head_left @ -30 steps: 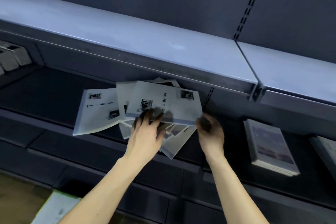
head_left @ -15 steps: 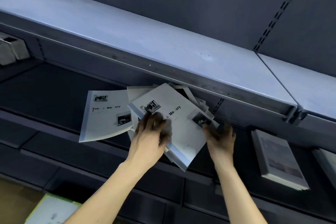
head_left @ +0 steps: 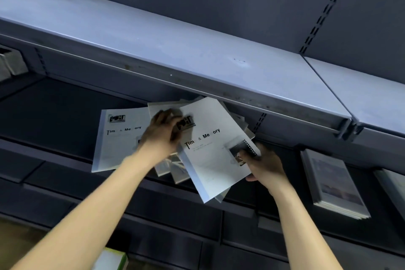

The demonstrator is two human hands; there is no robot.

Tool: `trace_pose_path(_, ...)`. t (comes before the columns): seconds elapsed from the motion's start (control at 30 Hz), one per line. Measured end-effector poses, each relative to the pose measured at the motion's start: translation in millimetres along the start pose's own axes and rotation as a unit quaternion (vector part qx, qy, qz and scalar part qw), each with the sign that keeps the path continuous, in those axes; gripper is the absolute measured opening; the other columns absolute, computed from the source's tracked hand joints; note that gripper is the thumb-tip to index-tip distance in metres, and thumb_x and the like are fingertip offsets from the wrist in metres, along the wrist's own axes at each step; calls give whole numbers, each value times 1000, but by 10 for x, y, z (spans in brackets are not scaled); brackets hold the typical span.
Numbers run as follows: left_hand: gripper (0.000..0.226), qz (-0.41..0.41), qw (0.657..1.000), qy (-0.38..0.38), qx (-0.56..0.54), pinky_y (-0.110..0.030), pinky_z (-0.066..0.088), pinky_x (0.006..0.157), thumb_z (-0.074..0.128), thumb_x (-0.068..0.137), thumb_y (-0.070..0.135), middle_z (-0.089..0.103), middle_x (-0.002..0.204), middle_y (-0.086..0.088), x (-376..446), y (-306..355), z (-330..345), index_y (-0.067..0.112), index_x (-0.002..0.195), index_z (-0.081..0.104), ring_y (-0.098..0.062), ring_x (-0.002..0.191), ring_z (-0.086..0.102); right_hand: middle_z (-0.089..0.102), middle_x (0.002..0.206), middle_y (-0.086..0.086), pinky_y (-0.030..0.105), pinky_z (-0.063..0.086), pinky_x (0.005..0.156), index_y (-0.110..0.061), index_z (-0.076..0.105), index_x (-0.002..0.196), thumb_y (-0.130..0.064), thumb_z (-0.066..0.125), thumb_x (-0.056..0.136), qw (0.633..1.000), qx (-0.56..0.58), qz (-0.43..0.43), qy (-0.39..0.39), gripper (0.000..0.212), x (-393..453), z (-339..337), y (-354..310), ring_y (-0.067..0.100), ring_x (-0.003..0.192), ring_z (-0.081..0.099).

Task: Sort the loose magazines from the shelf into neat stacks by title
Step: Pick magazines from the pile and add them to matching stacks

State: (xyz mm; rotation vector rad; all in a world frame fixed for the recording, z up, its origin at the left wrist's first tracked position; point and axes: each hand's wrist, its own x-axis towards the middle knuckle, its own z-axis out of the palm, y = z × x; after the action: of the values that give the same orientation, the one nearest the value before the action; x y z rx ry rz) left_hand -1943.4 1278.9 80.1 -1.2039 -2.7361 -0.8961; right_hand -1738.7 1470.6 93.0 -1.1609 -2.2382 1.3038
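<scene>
A white "Time & Memory" magazine (head_left: 210, 155) lies tilted on top of a loose, fanned pile of magazines (head_left: 175, 171) on the dark lower shelf (head_left: 54, 116). My right hand (head_left: 263, 164) grips its right edge, thumb on the cover near a film-strip picture. My left hand (head_left: 162, 131), blurred, rests with spread fingers on the pile at the magazine's upper left corner. A second copy with the same title (head_left: 116, 142) lies flat just left of the pile.
A neat stack of magazines with a photo cover (head_left: 335, 184) lies on the shelf at the right, with another stack (head_left: 394, 186) at the frame edge. A pale upper shelf (head_left: 175, 50) overhangs the pile. Grey boxes (head_left: 11, 63) sit far left.
The top magazine has turned further clockwise and slid toward me. My left hand moved up from the pile's front to its upper left; my right hand shifted onto the magazine's right edge.
</scene>
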Motion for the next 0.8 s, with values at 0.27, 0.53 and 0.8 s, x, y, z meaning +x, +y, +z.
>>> trace_pose_path(0.27,47,-4,997,-24,75,-48,33,111,44,100,19,34,153,-12,454,-272,-133,20,146,42,-36,139,31,68,105,3,24,53,49,-27,61,119,-21,59,99,992,121,-18,34,22,-169,-2,132,17,86,67)
trace_pose_path(0.53,44,-70,987,-47,137,-47,40,101,37,101,36,49,134,-21,658,-341,-163,18,140,46,-39,124,43,67,93,0,22,49,44,-16,65,117,-16,60,98,973,217,36,72,19,-302,-84,286,14,71,62)
trace_pose_path(0.8,57,-167,965,-52,195,-45,41,94,39,93,64,52,131,-17,329,-200,-239,22,129,53,-37,121,47,64,117,6,23,49,46,-11,50,140,-18,61,98,945,305,69,99,44,-297,-32,336,14,66,59)
